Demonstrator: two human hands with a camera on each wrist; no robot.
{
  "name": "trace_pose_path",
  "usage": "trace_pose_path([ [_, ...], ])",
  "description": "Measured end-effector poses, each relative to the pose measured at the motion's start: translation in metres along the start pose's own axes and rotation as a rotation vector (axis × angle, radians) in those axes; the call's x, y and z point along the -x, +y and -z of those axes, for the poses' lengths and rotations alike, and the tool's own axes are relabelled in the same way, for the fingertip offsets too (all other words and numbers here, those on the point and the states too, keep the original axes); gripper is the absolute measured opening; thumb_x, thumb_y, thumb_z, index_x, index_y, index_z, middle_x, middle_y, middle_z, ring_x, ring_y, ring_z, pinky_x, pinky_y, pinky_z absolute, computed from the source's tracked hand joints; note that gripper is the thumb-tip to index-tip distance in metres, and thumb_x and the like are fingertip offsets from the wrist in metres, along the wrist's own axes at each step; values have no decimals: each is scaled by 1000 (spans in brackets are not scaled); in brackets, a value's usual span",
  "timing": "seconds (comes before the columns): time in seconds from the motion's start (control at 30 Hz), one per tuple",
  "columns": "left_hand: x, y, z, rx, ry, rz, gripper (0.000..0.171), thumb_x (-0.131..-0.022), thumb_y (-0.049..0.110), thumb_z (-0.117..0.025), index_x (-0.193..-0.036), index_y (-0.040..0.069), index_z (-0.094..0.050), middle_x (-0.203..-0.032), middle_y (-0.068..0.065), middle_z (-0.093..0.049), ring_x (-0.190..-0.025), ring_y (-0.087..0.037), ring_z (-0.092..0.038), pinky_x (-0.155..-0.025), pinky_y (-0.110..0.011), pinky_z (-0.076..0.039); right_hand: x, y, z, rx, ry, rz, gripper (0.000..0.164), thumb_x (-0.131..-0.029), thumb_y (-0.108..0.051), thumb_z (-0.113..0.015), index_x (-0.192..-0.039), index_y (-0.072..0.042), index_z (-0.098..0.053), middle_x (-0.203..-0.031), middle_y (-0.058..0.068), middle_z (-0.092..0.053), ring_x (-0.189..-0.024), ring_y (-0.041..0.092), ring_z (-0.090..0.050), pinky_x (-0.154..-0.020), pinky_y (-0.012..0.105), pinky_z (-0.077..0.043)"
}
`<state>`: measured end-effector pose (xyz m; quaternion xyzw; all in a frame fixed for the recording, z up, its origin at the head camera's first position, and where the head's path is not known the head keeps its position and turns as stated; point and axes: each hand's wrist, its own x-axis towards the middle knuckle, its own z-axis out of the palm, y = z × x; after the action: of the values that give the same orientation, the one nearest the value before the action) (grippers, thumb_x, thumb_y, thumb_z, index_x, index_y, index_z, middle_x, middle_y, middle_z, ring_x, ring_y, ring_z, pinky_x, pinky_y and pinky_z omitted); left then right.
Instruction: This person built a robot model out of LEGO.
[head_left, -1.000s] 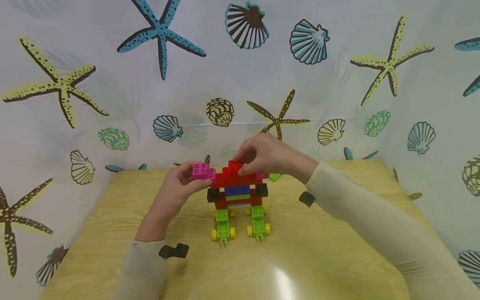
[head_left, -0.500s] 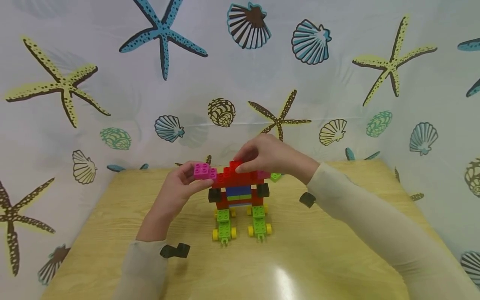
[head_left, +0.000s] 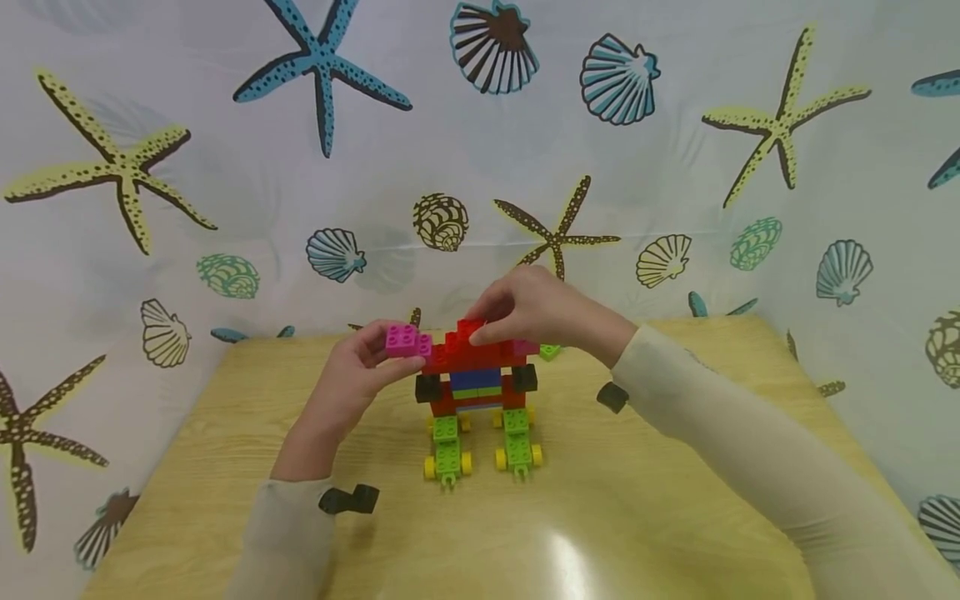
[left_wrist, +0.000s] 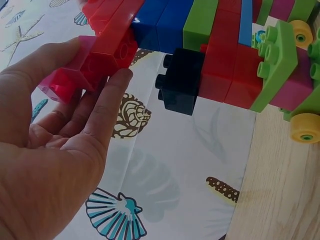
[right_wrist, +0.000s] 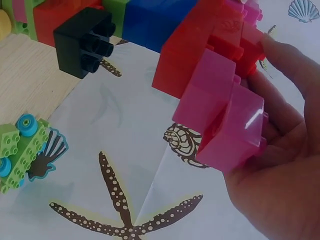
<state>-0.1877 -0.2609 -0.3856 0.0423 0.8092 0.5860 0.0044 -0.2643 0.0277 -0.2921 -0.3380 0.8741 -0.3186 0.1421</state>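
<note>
A toy figure of building bricks stands upright on the table, on two green wheeled bases (head_left: 447, 450) with yellow wheels. Red bricks (head_left: 480, 360) form its wide upper bar, above blue bricks (left_wrist: 167, 25) and a black brick (left_wrist: 184, 80) on each side. At the bar's left end, my left hand (head_left: 347, 385) holds the pink bricks (head_left: 402, 340) between thumb and fingers. My right hand (head_left: 538, 307) pinches a small red brick (head_left: 468, 330) on top of the bar. More pink bricks (right_wrist: 232, 127) stick out at the right end, close by my right palm in the right wrist view.
Behind the figure sits a green piece with blue wheels (right_wrist: 25, 142), mostly hidden in the head view. The wooden table (head_left: 637, 508) backs onto a white cloth (head_left: 420, 167) printed with shells and starfish. Black wrist mounts (head_left: 349, 500) stick out from both sleeves.
</note>
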Motion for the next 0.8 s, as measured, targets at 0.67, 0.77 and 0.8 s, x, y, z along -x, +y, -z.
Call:
trace_pose_path([
  [0.67, 3, -6, 19, -22, 5, -16, 54, -104, 28, -82, -150, 10, -60, -147, -11, -67, -144, -31, -62, -103, -15, -58, -4, 108, -13, -333, 267, -194, 44, -108, -32, -76, -146, -9, -73, -144, 12, -76, -134, 32, -71, -121, 52, -57],
  [0.77, 3, -6, 19, -15, 2, -18, 52, -104, 27, -82, -149, 9, -61, -143, -8, -68, -140, -27, -63, -103, -16, -59, -7, 127, -24, -358, 274, -233, 48, -108, -29, -76, -149, -6, -70, -146, 15, -75, -138, 34, -69, -123, 54, -55],
  [0.8, 3, -6, 20, -13, 1, -19, 52, -104, 27, -82, -148, 9, -61, -141, -7, -68, -139, -26, -64, -103, -16, -59, -7, 134, -27, -366, 277, -248, 48, -108, -29, -77, -150, -6, -69, -147, 16, -75, -139, 35, -68, -123, 54, -55],
])
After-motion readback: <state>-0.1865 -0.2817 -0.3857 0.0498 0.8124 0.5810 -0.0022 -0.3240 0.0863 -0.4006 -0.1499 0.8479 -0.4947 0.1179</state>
